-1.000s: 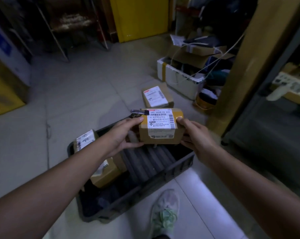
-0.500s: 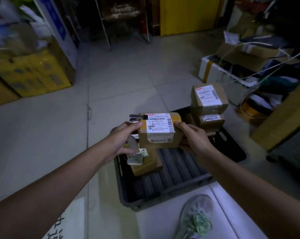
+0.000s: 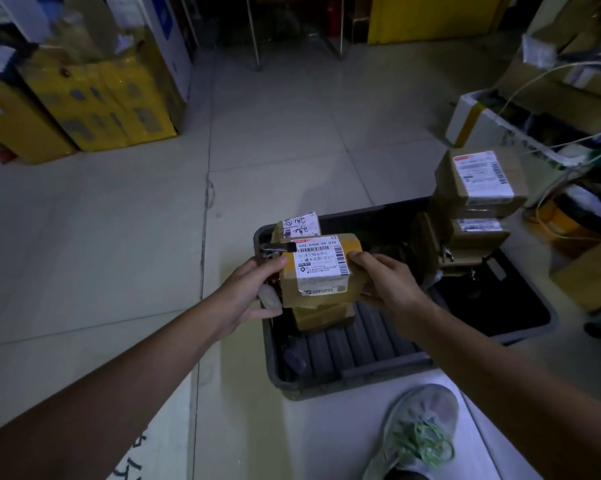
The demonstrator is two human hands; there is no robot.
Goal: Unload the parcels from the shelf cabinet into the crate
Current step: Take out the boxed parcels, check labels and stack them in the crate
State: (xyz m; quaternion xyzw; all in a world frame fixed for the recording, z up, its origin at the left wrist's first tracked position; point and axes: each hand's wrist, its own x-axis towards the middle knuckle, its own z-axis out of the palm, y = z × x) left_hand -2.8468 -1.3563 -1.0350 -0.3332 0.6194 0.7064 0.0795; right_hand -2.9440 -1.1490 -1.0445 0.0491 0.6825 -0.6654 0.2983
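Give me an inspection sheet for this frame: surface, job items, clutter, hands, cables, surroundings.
Surface: tiled floor, dim light.
Job's things: labelled parcel held above dark crate; another parcel beneath it in the crate; handwritten-label parcel behind; two stacked parcels at the crate's far right end.
Clutter: yellow cartons at left; open white box at right.
Hands: left hand and right hand grip the labelled parcel's opposite ends.
Cables: white cords over the boxes at right.
Surroundings: yellow door at back; shoe beside the crate.
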